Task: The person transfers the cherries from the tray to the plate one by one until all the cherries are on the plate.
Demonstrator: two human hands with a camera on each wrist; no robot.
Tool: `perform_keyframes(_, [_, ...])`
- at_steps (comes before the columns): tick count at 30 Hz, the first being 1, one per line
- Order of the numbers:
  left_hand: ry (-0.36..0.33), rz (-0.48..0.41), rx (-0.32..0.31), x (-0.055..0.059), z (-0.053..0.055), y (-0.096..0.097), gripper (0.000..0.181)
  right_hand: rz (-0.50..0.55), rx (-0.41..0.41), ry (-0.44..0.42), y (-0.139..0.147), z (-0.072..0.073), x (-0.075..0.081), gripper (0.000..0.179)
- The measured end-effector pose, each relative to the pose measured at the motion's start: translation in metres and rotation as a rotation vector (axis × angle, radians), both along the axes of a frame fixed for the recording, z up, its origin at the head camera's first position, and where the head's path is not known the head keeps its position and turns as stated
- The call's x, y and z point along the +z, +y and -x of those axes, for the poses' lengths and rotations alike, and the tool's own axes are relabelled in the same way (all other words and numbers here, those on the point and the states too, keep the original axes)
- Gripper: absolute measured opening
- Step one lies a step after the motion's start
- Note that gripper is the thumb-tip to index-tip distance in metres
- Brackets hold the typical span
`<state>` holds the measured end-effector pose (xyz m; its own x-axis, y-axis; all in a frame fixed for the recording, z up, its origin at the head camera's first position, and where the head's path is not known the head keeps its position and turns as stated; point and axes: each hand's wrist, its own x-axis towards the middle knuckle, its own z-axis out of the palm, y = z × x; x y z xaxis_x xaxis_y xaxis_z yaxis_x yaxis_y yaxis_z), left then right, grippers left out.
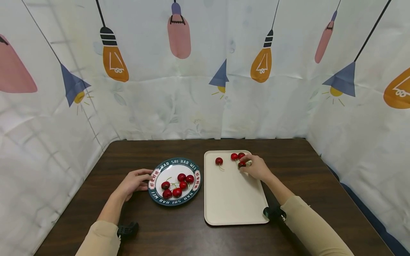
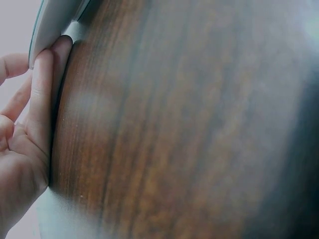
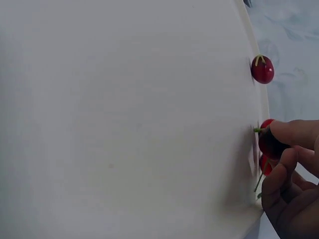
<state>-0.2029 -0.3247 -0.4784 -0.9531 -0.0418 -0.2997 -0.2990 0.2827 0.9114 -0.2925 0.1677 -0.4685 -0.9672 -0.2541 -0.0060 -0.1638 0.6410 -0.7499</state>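
My right hand [image 1: 256, 169] pinches a dark red cherry [image 3: 271, 144] between thumb and fingertips, over the far right part of a cream tray [image 1: 235, 195]. Two more cherries [image 1: 234, 156] lie right behind that hand, partly covered by it in the right wrist view. Another cherry [image 1: 219, 161] with a pale stem sits farther left on the tray. On the left, my left hand [image 1: 136, 183] holds the left rim of a round plate [image 2: 55, 30], one finger over the edge and others beneath it. Several red cherries [image 1: 177, 192] with stems rest in the plate's white middle.
The plate and tray stand side by side on a dark wooden table [image 1: 179, 227], a narrow gap between them. A white curtain [image 1: 153, 106] printed with lamps hangs behind the table and along both sides. Each wrist wears a black strap [image 1: 128, 229].
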Motion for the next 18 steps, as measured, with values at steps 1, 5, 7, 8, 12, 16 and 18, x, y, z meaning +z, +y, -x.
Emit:
perform_keyframes(1, [0.0, 0.001, 0.0, 0.0, 0.0, 0.0, 0.053, 0.0, -0.001, -0.002, 0.0, 0.0, 0.0, 0.033])
perform_keyframes(5, [0.001, 0.004, -0.002, 0.001, 0.0, 0.001, 0.053, -0.006, 0.007, 0.014, -0.003, 0.001, 0.003, 0.032])
perform_keyframes(7, [0.004, 0.004, -0.004, 0.002, 0.0, 0.001, 0.053, -0.007, 0.024, 0.038, -0.004, 0.001, 0.005, 0.032])
perform_keyframes(8, [0.005, 0.006, -0.005, 0.002, 0.0, 0.001, 0.053, -0.006, 0.032, 0.051, -0.005, 0.001, 0.006, 0.031])
perform_keyframes(12, [0.006, 0.006, -0.006, 0.002, 0.0, 0.001, 0.053, 0.015, 0.063, 0.09, -0.01, -0.001, 0.009, 0.029])
perform_keyframes(16, [0.006, 0.005, -0.006, 0.001, 0.0, 0.001, 0.053, 0.049, 0.089, 0.1, -0.016, -0.002, 0.01, 0.03])
perform_keyframes(18, [0.006, 0.004, -0.006, 0.0, 0.0, 0.001, 0.053, 0.064, 0.093, 0.099, -0.02, -0.002, 0.011, 0.029])
